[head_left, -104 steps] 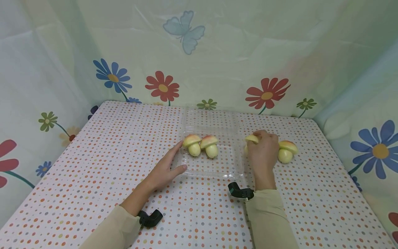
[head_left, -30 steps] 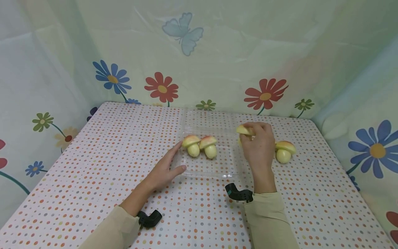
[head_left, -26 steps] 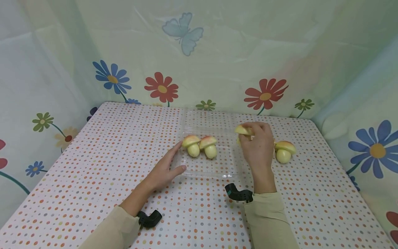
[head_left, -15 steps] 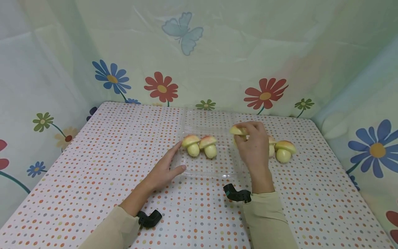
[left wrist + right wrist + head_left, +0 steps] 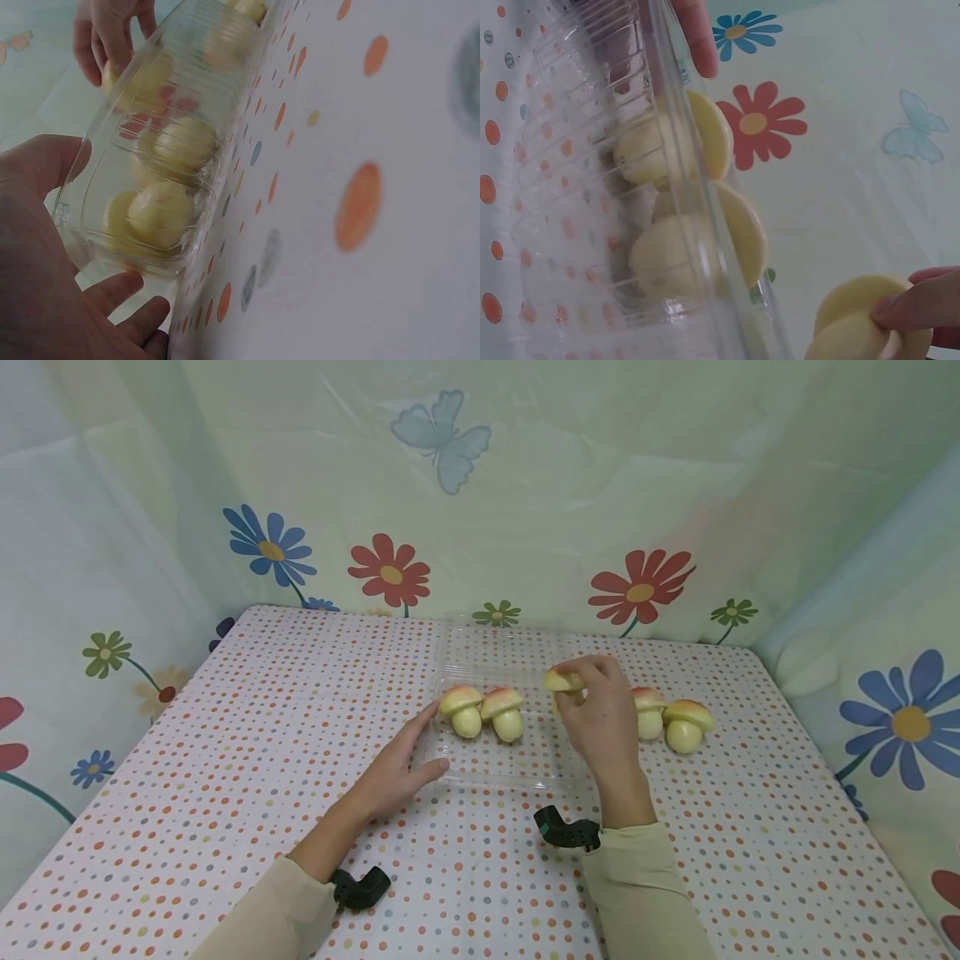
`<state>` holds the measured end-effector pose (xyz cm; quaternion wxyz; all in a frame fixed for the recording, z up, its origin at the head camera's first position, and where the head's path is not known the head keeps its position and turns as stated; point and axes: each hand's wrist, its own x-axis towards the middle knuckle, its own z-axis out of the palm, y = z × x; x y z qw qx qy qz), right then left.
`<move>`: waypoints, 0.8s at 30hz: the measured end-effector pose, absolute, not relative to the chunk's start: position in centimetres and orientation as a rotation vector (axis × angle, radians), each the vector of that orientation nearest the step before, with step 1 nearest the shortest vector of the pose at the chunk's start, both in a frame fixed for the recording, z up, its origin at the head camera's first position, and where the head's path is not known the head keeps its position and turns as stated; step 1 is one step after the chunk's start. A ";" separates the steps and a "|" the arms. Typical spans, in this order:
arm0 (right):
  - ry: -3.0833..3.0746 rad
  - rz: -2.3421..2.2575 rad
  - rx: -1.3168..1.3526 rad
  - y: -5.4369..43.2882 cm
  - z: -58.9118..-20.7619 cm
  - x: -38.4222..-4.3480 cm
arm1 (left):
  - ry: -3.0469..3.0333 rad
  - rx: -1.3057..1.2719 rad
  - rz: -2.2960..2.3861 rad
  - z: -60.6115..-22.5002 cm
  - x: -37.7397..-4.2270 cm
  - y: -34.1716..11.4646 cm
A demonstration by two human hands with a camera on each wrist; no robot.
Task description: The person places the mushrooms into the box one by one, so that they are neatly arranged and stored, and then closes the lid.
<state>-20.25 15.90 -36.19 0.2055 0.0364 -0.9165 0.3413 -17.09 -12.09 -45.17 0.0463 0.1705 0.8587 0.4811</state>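
A clear plastic clamshell box (image 5: pixel 495 779) lies with its lid folded back in the middle of the table. Two model mushrooms, a left one (image 5: pixel 467 722) and a right one (image 5: pixel 509 725), sit side by side at its left end. My right hand (image 5: pixel 607 722) pinches another mushroom (image 5: pixel 561 681) between thumb and fingers, above the box's right side. In the right wrist view, the held mushroom (image 5: pixel 851 322) shows its pale underside and stem. My left hand (image 5: pixel 393 777) rests against the box's left wall, thumb near the front corner, fingers loosely spread.
Right of the box, two more mushrooms, a nearer one (image 5: pixel 648 720) and a farther one (image 5: pixel 685 735), rest on the dotted tablecloth (image 5: pixel 750 860). A flowered curtain (image 5: pixel 540 485) encloses the table's back and sides. Each wrist carries a black camera mount.
My right hand has lifted a mushroom off the table and carried it left to the box, uncovering the mushroom beside it. My left hand stays in place.
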 end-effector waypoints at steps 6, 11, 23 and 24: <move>-2.619 0.883 0.122 15.7 -36.4 -20.3 | 2.632 0.524 1.457 -45.2 -17.1 -12.1; -2.641 0.850 0.146 15.5 -36.7 -20.4 | 2.632 0.528 1.463 -45.2 -17.1 -12.1; -2.684 0.812 0.202 15.3 -37.7 -20.7 | 2.642 0.529 1.460 -45.3 -17.2 -12.0; -2.684 0.808 0.202 15.3 -37.8 -20.7 | 2.645 0.531 1.456 -45.3 -17.2 -12.0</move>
